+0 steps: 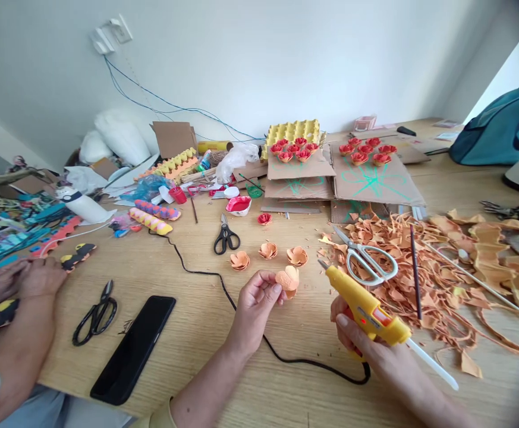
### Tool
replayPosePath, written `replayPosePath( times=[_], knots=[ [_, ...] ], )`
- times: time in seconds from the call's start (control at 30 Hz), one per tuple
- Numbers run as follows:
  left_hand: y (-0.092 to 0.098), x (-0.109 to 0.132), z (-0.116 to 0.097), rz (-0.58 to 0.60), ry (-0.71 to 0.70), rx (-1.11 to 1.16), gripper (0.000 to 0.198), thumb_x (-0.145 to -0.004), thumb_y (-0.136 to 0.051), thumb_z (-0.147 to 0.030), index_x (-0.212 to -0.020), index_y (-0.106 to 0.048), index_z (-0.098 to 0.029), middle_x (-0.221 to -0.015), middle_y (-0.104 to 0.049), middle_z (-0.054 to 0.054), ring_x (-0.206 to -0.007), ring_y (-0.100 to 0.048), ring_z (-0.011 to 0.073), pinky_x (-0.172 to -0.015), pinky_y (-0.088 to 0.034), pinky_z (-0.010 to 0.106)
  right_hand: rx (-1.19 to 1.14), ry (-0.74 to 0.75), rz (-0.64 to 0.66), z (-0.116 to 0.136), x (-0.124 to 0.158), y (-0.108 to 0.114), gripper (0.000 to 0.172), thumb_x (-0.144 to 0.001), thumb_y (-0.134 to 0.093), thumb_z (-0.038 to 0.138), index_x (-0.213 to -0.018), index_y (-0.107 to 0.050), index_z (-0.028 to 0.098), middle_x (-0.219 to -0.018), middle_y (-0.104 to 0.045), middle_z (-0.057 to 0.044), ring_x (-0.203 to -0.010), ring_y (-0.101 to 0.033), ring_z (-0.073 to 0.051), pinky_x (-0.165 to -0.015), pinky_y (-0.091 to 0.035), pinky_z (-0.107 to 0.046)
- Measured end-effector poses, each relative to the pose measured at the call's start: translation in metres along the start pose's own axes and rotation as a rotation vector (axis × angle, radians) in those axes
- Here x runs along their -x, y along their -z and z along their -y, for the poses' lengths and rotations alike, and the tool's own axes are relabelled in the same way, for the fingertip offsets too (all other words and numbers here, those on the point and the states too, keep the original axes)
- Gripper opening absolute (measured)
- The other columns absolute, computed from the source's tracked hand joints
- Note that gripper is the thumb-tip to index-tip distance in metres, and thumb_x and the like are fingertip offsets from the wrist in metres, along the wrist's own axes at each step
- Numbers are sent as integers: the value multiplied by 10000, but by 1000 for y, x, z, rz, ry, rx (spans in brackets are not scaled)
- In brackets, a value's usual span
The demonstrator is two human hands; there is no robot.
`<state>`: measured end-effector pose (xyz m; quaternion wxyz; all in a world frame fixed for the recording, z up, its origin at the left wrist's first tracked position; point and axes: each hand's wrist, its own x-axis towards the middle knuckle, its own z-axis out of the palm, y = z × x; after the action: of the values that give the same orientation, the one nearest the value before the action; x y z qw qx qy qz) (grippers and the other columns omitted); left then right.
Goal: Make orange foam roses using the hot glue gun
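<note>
Between the thumb and fingers of my left hand (257, 306) is an orange egg-carton flower (288, 279), its petals facing up and away. My right hand (361, 339) is wrapped round the handle of a yellow glue gun (368, 309). A small red light glows on its side, and a white glue stick (433, 362) juts from its back. The nozzle points left, a short way from the flower and apart from it. Just beyond stand three more orange flowers, among them a right-hand one (297, 255), with a small red flower (264, 219) behind them.
White-handled scissors (370, 261) lie on a heap of orange scraps (446, 291) at right. Black scissors (226, 238), a phone (133, 351) and the gun's black cord (223, 285) lie on the table. Red flowers stand on cardboard (370, 181). Another person's hands (40, 276) rest at left.
</note>
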<state>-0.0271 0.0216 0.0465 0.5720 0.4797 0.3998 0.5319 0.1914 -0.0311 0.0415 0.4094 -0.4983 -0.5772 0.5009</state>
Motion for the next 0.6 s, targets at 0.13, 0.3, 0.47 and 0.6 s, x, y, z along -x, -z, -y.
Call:
replayPosePath(
  times=[0.13, 0.3, 0.47, 0.6],
  knots=[
    [0, -5, 1, -41, 163, 305, 312, -726, -877, -351, -878, -696, -149, -712, -657, -10, -642, -563, 66, -625, -471, 165, 65, 143, 29, -3, 5, -5, 255, -959, -552, 476, -840, -596, 254, -784, -622, -6, -715, -596, -165, -671, -535, -255],
    [-1, -4, -1, -76, 259, 359, 312, -679, -908, -302, -837, -694, -138, -704, -669, -3, -596, -563, 58, -573, -477, 156, 154, 199, 54, 3, 7, -9, 279, -930, -583, 491, -793, -638, 254, -759, -656, -15, -692, -635, -175, -666, -565, -257],
    [-3, -4, -4, -86, 283, 374, 340, -647, -923, -297, -811, -677, -130, -678, -654, -14, -567, -552, 57, -529, -474, 158, 88, 90, -62, -2, 12, -10, 308, -883, -618, 564, -766, -667, 283, -688, -653, -16, -641, -619, -197, -649, -580, -287],
    [-1, -5, -3, -81, 324, 453, 353, -628, -931, -274, -817, -670, -130, -693, -647, -18, -584, -560, 58, -504, -458, 148, -22, 4, -37, -14, 10, -6, 324, -868, -626, 598, -830, -691, 283, -741, -677, -30, -717, -657, -225, -700, -599, -321]
  ],
)
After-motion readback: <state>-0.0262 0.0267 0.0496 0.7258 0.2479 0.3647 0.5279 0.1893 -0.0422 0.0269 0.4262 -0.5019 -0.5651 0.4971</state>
